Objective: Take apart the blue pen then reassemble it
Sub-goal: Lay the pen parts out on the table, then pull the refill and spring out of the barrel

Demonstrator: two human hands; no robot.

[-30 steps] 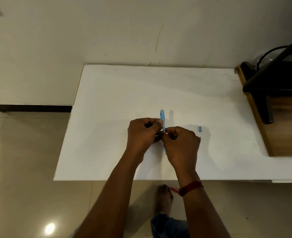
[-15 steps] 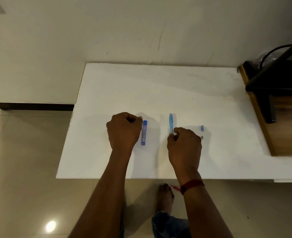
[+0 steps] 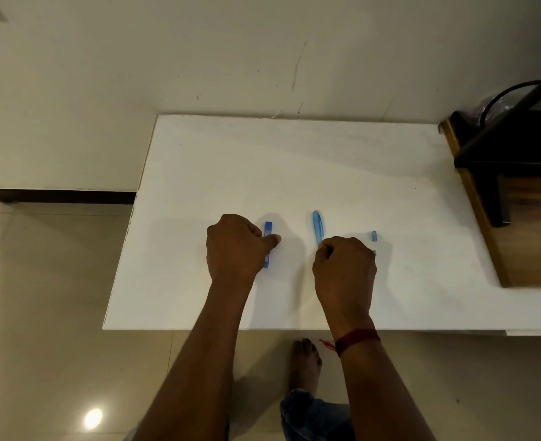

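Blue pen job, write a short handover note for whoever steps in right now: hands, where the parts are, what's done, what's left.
Left hand: on the table, thumb touching the dark blue piece, which lies flat; not lifted.
Right hand: closed on the near end of the light blue barrel, which points away from the person.
A small blue piece lies apart, to the right of the barrel.
Done: the pen is apart, in at least three pieces side by side on the table. Anything under the right hand cannot be seen.
Left: check whether more must come off, then put it all back together.
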